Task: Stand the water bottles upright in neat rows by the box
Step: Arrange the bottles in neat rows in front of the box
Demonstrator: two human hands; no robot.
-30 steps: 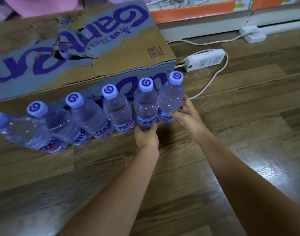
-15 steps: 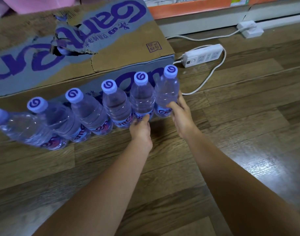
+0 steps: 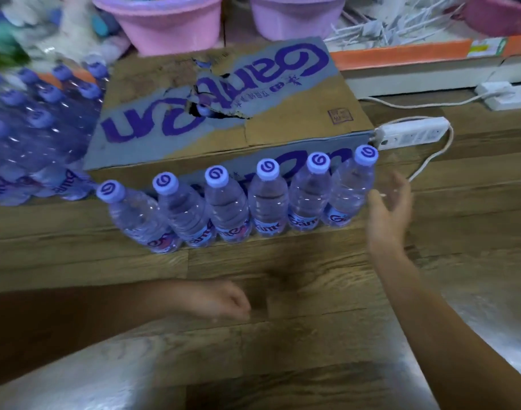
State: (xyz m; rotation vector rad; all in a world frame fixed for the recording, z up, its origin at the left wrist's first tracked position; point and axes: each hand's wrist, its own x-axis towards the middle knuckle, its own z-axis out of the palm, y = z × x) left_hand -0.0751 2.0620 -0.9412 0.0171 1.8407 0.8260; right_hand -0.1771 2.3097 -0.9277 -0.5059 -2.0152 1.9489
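Row of six water bottles (image 3: 247,202) stands upright on the wooden floor (image 3: 312,261), side by side, right against the front face of the cardboard box (image 3: 229,113). Purple caps up, labels low on each bottle. Rightmost bottle (image 3: 352,190) stands at the box's right front corner.

Right hand (image 3: 386,211) is just right of that end bottle, fingers spread and relaxed, grasping nothing; motion blur, so can't tell if a fingertip grazes the bottle. Left hand (image 3: 220,300) is low over the floor, well in front of the row, apart from every bottle, fingers loosely curled, nothing in it.

Box top is torn open near the middle, a bottle cap (image 3: 204,109) showing through the hole. Left of the box, a bigger block of bottles (image 3: 37,137), blurred. Behind the box, two pink basins (image 3: 170,22). Right of the box, a white power strip (image 3: 413,136) with its cable (image 3: 430,161) curling over the floor, and a white plug block (image 3: 503,96) further back.
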